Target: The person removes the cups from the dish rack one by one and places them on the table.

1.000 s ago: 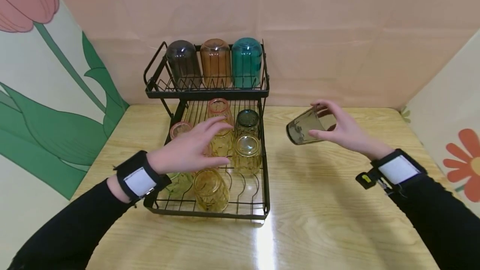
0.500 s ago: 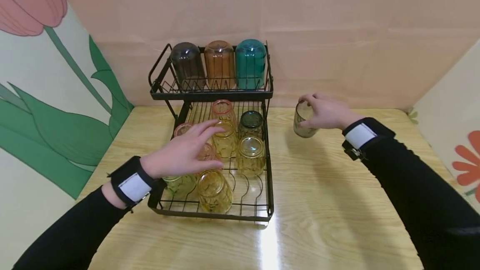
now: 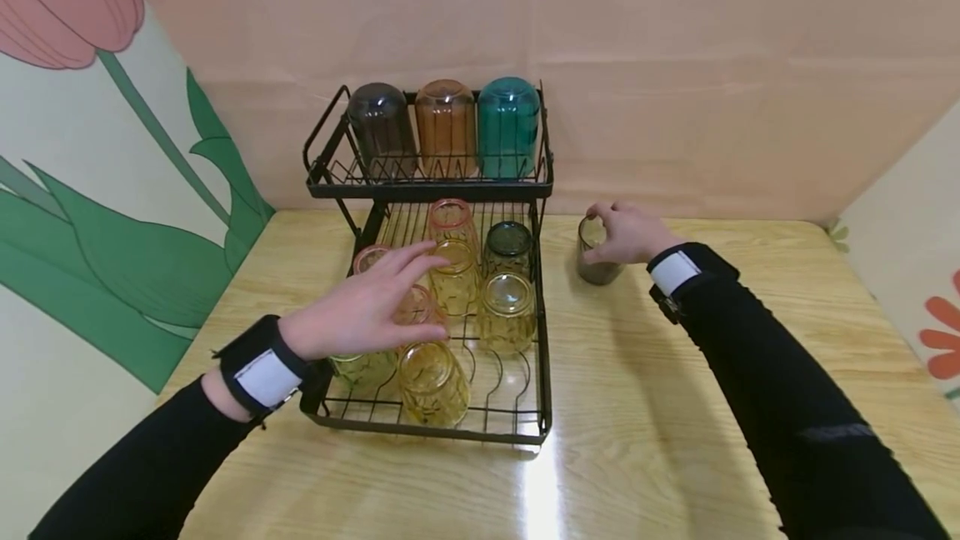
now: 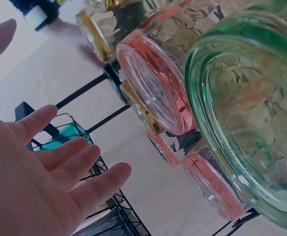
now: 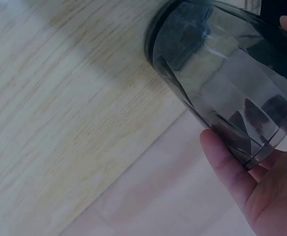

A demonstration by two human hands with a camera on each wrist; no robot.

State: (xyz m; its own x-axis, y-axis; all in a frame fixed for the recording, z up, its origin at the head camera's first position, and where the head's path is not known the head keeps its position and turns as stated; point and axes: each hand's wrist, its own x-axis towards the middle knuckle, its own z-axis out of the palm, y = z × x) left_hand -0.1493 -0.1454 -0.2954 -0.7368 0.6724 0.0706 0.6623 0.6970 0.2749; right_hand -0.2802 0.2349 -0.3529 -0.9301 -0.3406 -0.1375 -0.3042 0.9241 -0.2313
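My right hand (image 3: 633,236) holds a smoky grey glass (image 3: 596,273) near its rim, thumb on one side and fingers on the other. The glass is upright at the table's surface, right of the rack; whether its base touches the wood, I cannot tell. In the right wrist view the thumb (image 5: 227,164) lies along the clear grey wall. My left hand (image 3: 360,307) hovers over the lower tier of a black two-tier rack (image 3: 427,432), fingers extended, holding nothing. It partly covers pink and green glasses (image 4: 241,113). Upside-down yellow glasses (image 3: 433,390) stand beside it.
On the upper tier sit a dark grey glass (image 3: 381,127), an amber glass (image 3: 446,127) and a teal glass (image 3: 508,127), all inverted. A dark glass (image 3: 508,244) stands at the lower tier's right edge. A pink backdrop (image 3: 675,65) hangs behind the wooden table (image 3: 637,440).
My right hand has moved left and down with the grey glass, turning it from tilted to upright and bringing it to the table. The left hand stays nearly in place over the rack.
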